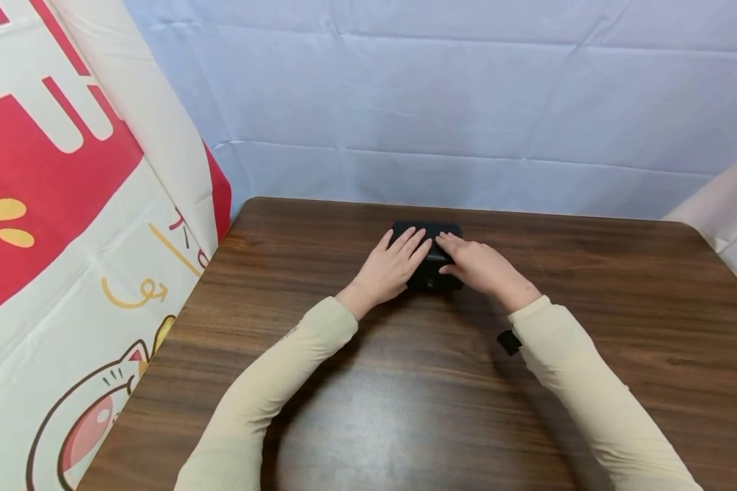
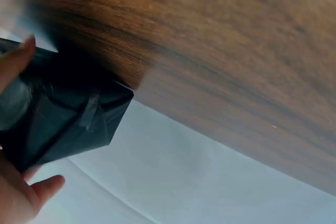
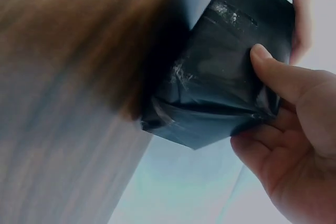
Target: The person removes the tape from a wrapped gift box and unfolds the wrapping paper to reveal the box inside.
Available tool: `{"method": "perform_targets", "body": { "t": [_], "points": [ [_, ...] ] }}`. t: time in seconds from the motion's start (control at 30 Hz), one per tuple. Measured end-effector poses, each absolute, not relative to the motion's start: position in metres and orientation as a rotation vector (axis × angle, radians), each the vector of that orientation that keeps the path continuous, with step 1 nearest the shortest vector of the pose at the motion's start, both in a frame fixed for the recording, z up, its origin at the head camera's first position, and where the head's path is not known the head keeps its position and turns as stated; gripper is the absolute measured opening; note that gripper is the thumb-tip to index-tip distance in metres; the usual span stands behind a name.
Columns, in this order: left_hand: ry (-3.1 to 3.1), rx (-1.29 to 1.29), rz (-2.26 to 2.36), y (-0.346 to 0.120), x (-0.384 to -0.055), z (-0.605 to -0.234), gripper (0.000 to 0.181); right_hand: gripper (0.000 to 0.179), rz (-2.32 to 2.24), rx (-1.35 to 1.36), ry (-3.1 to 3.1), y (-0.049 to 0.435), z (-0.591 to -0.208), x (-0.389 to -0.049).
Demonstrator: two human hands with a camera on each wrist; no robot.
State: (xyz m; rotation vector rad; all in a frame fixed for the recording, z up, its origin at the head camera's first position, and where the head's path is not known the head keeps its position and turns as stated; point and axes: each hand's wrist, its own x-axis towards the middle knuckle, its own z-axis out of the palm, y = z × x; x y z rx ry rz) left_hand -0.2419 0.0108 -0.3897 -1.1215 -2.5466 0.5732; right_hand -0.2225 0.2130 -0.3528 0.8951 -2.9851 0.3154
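A box-shaped package (image 1: 428, 274) wrapped in shiny black plastic stands near the table's far edge. My left hand (image 1: 390, 267) lies over its left part, fingers stretched across the top. In the left wrist view a thumb-like digit is on one side of the package (image 2: 73, 124) and fingertips are on the other. From the right, my right hand (image 1: 482, 266) grips it. The right wrist view shows that thumb pressed on the creased wrapping (image 3: 220, 77) while its fingers bend behind. Scuffed, pale marks show on the plastic.
The dark brown wooden table (image 1: 368, 382) extends on all sides of the package. Behind the far edge hangs a pale blue cloth (image 1: 436, 102); a printed red and white cloth (image 1: 55, 225) hangs at the left. A small black device (image 1: 509, 342) is at the right sleeve.
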Motion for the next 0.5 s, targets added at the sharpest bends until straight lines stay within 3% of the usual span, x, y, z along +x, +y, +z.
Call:
{"method": "perform_targets", "body": {
  "t": [0.17, 0.37, 0.5],
  "points": [
    [-2.513, -1.096, 0.483, 0.009, -0.241, -0.387, 0.079, 0.06, 0.369, 0.864, -2.976, 0.212, -0.348, -0.224],
    [-2.54, -1.103, 0.407, 0.008, -0.245, -0.38, 0.089, 0.054, 0.238, 0.872, -2.674, 0.209, -0.361, -0.213],
    [-2.578, -1.125, 0.37, 0.009, -0.248, -0.375, 0.095, 0.063, 0.127, 0.888, -2.545, 0.205, -0.372, -0.209]
  ]
}}
